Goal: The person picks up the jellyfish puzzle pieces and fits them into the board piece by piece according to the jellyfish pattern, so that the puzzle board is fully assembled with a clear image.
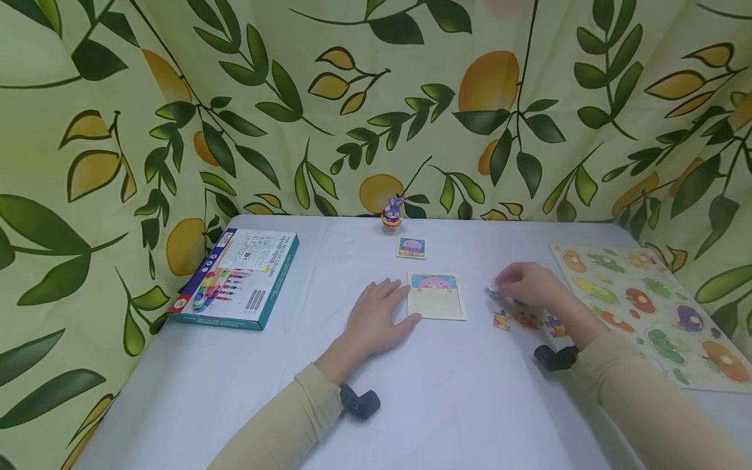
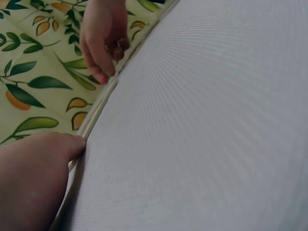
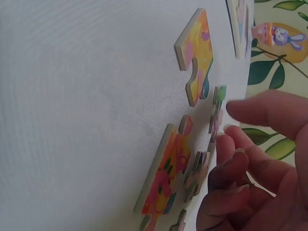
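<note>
My left hand point(image 1: 378, 320) lies spread on the white table, its fingers at the left edge of a shallow puzzle board point(image 1: 437, 310). A pink and blue picture strip point(image 1: 433, 282) fills the board's top; below it the board is bare cream. To the right, my right hand point(image 1: 531, 287) hovers over loose jigsaw pieces. In the right wrist view its thumb point(image 3: 260, 110) and bent fingers are close to a green and pink piece point(image 3: 219, 98), with a gap between thumb and index finger. Nearer lie a yellow piece point(image 3: 197, 48) and an orange-red piece point(image 3: 163, 173).
A small picture card point(image 1: 411, 247) lies behind the board, with a purple rabbit figurine point(image 1: 392, 215) beyond it. On the left is a flat toy box point(image 1: 247, 281). A large fruit-and-vegetable board point(image 1: 652, 300) lies at the right, partly under the right forearm.
</note>
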`<state>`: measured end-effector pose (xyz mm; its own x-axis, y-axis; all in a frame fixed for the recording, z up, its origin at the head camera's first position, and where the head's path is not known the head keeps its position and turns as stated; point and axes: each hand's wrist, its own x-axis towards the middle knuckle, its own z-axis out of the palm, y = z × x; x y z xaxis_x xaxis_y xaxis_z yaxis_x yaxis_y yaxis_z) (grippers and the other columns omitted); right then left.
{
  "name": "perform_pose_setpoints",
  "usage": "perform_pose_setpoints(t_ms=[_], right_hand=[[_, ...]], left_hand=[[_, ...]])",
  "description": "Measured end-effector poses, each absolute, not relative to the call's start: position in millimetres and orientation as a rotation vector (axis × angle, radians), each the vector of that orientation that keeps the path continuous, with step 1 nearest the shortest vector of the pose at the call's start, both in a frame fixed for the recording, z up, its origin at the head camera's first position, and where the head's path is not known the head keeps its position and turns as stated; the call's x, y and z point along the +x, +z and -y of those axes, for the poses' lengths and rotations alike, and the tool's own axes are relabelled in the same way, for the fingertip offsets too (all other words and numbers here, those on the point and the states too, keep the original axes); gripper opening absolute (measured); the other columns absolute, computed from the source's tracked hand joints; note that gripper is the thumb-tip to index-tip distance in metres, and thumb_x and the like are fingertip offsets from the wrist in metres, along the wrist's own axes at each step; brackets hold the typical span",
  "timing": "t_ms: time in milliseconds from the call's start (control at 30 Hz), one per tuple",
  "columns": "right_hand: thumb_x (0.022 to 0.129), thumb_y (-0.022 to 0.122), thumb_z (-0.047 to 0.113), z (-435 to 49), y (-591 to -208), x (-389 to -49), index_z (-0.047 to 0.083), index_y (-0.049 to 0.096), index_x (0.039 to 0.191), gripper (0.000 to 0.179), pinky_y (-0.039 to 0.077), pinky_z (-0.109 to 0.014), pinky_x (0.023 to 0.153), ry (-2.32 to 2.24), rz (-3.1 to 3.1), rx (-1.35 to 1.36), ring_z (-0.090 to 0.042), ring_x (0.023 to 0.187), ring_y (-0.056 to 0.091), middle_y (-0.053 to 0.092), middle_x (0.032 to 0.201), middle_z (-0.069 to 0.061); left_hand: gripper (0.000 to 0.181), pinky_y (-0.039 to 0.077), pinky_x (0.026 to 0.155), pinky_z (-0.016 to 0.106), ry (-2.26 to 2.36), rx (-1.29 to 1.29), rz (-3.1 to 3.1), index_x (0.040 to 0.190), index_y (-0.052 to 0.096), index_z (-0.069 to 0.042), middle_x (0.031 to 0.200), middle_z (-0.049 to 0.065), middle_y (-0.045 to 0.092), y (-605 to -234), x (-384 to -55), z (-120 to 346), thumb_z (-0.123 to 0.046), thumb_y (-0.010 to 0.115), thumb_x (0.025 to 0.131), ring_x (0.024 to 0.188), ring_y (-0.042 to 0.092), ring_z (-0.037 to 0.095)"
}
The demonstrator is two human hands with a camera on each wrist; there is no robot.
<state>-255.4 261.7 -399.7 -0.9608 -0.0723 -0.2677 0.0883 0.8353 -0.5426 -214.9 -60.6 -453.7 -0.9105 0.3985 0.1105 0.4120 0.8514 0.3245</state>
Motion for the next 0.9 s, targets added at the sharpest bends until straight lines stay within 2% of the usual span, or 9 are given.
perform_pose_setpoints(t_ms=[233,667,900], right_hand=[[0.093,0.073,0.03,-260.5,-400.0,-254.0,-0.001,0.064,0.125,0.045,0.055,-0.049,0.085,-0.789,-2.721,-0.041,-0.037,0.105,0.06,0.065,0.119,-0.023],[0.089,0.078,0.029,-253.5,-397.5,-251.8,0.0,0.062,0.125,0.049,0.054,-0.05,0.084,-0.772,-2.721,0.03,-0.038,0.104,0.058,0.062,0.123,-0.025],[0.088,0.081,0.025,-252.4,-398.0,-251.1,0.0,0.058,0.123,0.049,0.055,-0.044,0.077,-0.85,-2.722,0.076,-0.039,0.101,0.058,0.059,0.122,-0.027]], left_hand=[[0.066,0.016,0.126,0.042,-0.541,-0.653,2.986,0.153,0.051,-0.019,0.158,0.004,0.045,-454.0,-214.6,61.5,-0.058,0.053,0.1,0.15,0.033,0.024],[0.067,0.015,0.126,0.041,-0.533,-0.656,2.987,0.153,0.05,-0.019,0.159,0.004,0.044,-454.0,-216.2,60.7,-0.059,0.053,0.1,0.15,0.032,0.023],[0.066,0.016,0.126,0.042,-0.541,-0.662,2.982,0.153,0.051,-0.019,0.158,0.004,0.045,-453.2,-215.2,61.0,-0.058,0.054,0.1,0.15,0.032,0.024]])
